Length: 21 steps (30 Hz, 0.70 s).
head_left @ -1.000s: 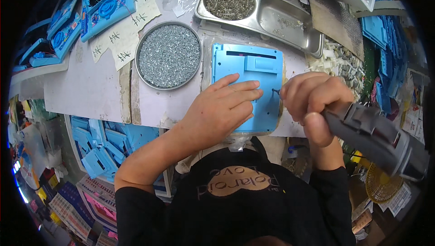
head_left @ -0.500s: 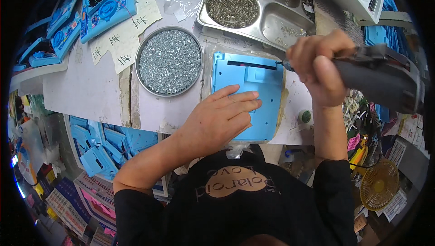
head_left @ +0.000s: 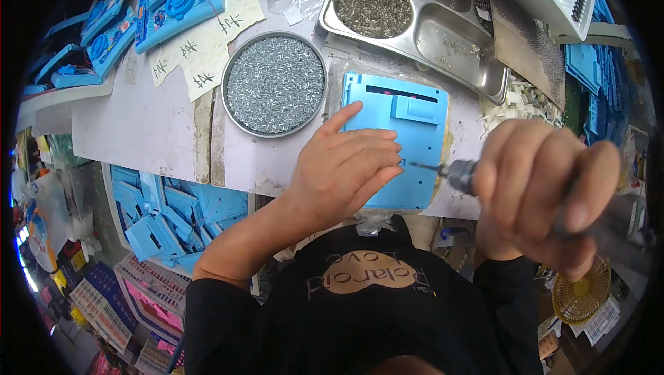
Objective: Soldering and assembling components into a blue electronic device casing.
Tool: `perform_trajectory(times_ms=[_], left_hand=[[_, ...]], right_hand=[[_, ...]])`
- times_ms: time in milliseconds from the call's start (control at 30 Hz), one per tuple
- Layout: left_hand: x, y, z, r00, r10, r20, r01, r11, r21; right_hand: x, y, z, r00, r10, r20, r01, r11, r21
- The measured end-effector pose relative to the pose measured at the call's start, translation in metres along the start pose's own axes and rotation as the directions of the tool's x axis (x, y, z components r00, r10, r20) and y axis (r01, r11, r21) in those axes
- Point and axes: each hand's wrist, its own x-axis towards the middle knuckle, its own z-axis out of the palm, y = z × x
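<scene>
A flat light-blue plastic panel [head_left: 415, 141] with a dark slot near its far edge lies on the table in front of me. My left hand [head_left: 346, 167] rests on the panel's left part, fingers stretched out and palm down, hiding some of it. In my right hand [head_left: 543, 181] is a dark power screwdriver [head_left: 462, 176], gripped from above. Its thin bit points left over the panel's right half, close to my left fingertips. Whether the tip touches the plastic I cannot tell. The tool's rear end is blurred.
Small silver screws [head_left: 274, 85] fill a round metal dish left of the panel. Behind stands a compartmented steel tray [head_left: 443, 40] with more small metal parts. White plastic pieces [head_left: 519, 102] lie to the right. Wired blue housings [head_left: 183, 12] sit far left; loose blue panels [head_left: 155, 237] fill a crate below.
My right hand has brought the screwdriver from the panel's far right corner nearer to me, over its right half. My left hand stays flat on the panel. The whole view has shifted slightly.
</scene>
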Motion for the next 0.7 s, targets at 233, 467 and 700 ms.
perform_trajectory(times_ms=[233,467,700], left_hand=[[-0.01,-0.003,-0.01,0.999,0.007,-0.051,-0.007,1.0,0.003],[-0.02,-0.013,-0.017,0.989,0.047,-0.14,-0.044,0.999,0.027],[-0.024,-0.021,-0.034,0.988,-0.046,-0.146,0.062,0.992,0.107]], right_hand=[[0.0,0.018,0.025,0.997,0.043,-0.067,-0.04,0.998,0.04],[0.012,0.025,0.032,0.997,0.043,-0.067,-0.044,0.999,0.0],[0.051,0.071,-0.002,0.999,-0.038,-0.036,0.034,0.993,-0.116]])
